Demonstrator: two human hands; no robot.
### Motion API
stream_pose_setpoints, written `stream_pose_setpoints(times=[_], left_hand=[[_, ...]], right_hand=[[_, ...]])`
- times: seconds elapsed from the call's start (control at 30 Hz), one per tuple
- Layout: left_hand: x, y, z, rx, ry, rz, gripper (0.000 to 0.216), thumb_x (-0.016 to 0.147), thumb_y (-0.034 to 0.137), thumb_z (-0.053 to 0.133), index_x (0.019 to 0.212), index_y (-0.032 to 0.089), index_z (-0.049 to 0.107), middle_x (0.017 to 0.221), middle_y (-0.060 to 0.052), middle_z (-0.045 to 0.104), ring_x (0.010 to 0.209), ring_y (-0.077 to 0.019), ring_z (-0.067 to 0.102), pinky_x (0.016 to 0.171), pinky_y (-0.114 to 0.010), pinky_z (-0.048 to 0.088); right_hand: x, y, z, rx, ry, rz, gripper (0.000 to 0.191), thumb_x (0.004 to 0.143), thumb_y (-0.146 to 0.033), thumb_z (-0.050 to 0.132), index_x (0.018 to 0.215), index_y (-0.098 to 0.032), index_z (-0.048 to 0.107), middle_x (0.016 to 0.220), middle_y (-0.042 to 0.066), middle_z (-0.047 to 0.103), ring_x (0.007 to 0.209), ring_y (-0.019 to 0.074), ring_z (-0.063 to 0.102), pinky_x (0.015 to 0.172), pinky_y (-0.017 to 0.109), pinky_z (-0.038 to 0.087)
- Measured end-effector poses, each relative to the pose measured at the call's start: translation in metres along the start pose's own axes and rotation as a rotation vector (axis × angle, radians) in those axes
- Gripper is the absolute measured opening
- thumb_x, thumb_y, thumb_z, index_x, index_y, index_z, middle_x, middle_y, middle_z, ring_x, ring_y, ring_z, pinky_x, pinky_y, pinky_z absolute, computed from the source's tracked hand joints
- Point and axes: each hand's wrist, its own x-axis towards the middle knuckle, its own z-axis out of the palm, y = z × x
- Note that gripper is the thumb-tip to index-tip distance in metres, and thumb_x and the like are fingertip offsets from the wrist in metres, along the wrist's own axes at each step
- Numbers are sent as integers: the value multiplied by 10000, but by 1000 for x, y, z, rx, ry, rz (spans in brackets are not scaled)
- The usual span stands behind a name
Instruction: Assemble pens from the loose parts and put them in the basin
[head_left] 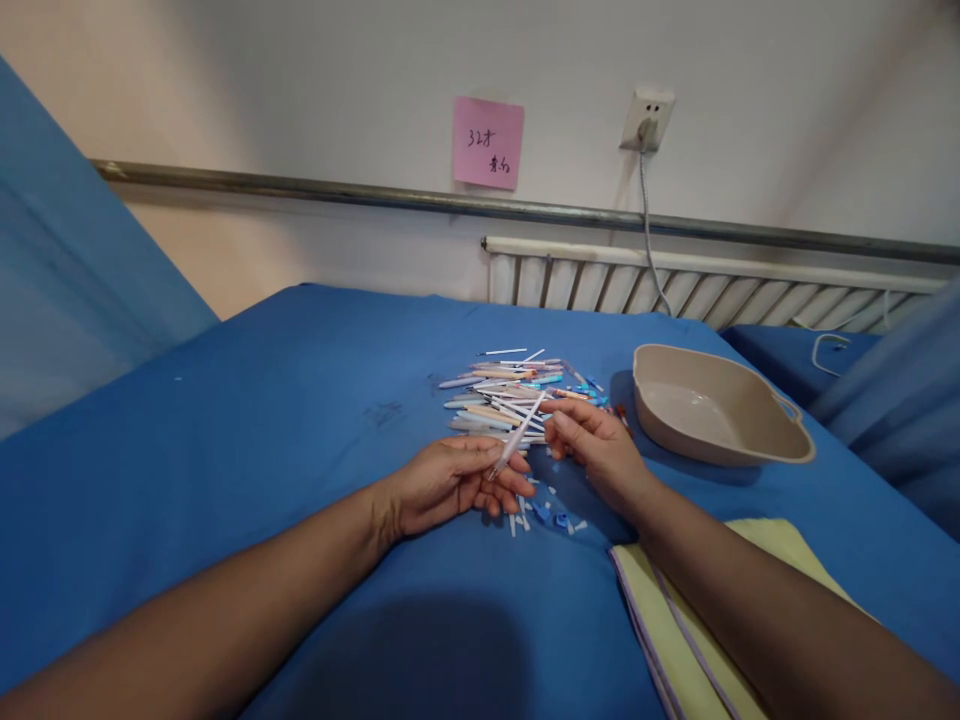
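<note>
My left hand [457, 480] is closed on a pen barrel [511, 448], pale pink and see-through, tilted with its tip toward me. A thin white pen refill [535, 408] sticks out of the barrel's upper end. At that end, the curled fingers of my right hand [596, 445] meet the refill; their exact grip is partly hidden. Behind both hands lies a pile of pens and refills [487, 385] in white, grey, peach and blue. Small white and blue pen parts [551, 515] are scattered on the cloth just below my hands.
A beige plastic basin [712, 400] stands at the right. Under my right forearm lies a folded yellow cloth [675, 620]. Blue cloth [300, 400] covers the table. A pink note [487, 143], a metal rail, a radiator [600, 285] and a plugged socket are at the wall.
</note>
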Motion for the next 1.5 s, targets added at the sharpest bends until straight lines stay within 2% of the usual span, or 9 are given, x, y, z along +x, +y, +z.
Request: stream_pose_setpoints(times=[0.13, 0.27, 0.43, 0.53, 0.63, 0.77, 0.93, 1.23, 1.5], left_hand=[[0, -1, 1, 24, 0, -22, 251, 858, 303, 565, 951, 84, 645, 853, -154, 710, 702, -185, 669, 603, -249, 487], [0, -1, 2, 54, 9, 0, 248, 862, 303, 565, 963, 90, 642, 846, -138, 701, 684, -164, 653, 612, -246, 484], [3, 4, -2, 78, 169, 142, 202, 812, 254, 640, 952, 110, 646, 823, -86, 682, 662, -123, 622, 618, -220, 476], [5, 6, -5, 78, 262, 227, 140, 789, 223, 665, 890, 128, 643, 816, -55, 667, 660, -104, 603, 599, -198, 461], [6, 7, -8, 73, 286, 274, 115, 783, 211, 668, 864, 137, 637, 805, -38, 653, 642, -92, 581, 586, -192, 452], [8, 6, -10, 74, 293, 290, 99, 781, 206, 663, 845, 140, 627, 784, -30, 645, 625, -87, 570, 564, -184, 442], [9, 6, -11, 77, 293, 281, 107, 767, 208, 672, 827, 134, 623, 768, -34, 643, 614, -94, 569, 532, -180, 432], [9, 4, -13, 92, 284, 272, 115, 771, 219, 671, 824, 130, 622, 784, -40, 654, 612, -92, 578, 532, -184, 435], [9, 5, -13, 95, 286, 263, 120, 771, 222, 671, 825, 127, 622, 781, -35, 650, 615, -88, 580, 526, -176, 435]], right_hand=[[1, 1, -1, 49, 55, 9, 336, 795, -418, 601, 1042, -189, 612, 679, -19, 563, 518, 77, 493, 465, 194, 360], [3, -4, -6, -15, 120, -11, 345, 791, -447, 591, 1017, -190, 629, 666, -26, 534, 511, 77, 473, 428, 185, 333], [13, -2, -32, -302, 253, -46, 276, 771, -448, 590, 809, -175, 605, 596, -43, 518, 464, 84, 439, 453, 209, 364], [15, 0, -49, -628, 97, -5, 212, 793, -391, 562, 776, -182, 597, 581, -36, 536, 487, 106, 474, 479, 220, 368], [13, -4, -57, -964, -36, -48, 151, 815, -304, 528, 754, -190, 606, 604, -20, 574, 540, 119, 504, 516, 220, 353], [8, -18, -58, -1171, -122, -14, 183, 833, -299, 507, 713, -198, 601, 592, -13, 596, 528, 119, 499, 498, 217, 309], [5, -23, -56, -1229, -221, 9, 188, 830, -286, 526, 684, -195, 602, 619, 0, 636, 551, 122, 528, 515, 222, 310], [3, -8, -45, -1216, -355, -14, 43, 775, -244, 623, 773, -202, 632, 643, -6, 630, 552, 120, 517, 507, 225, 297], [1, -9, -41, -1260, -384, -60, 106, 806, -297, 604, 766, -199, 612, 660, 0, 631, 569, 119, 516, 527, 228, 298]])
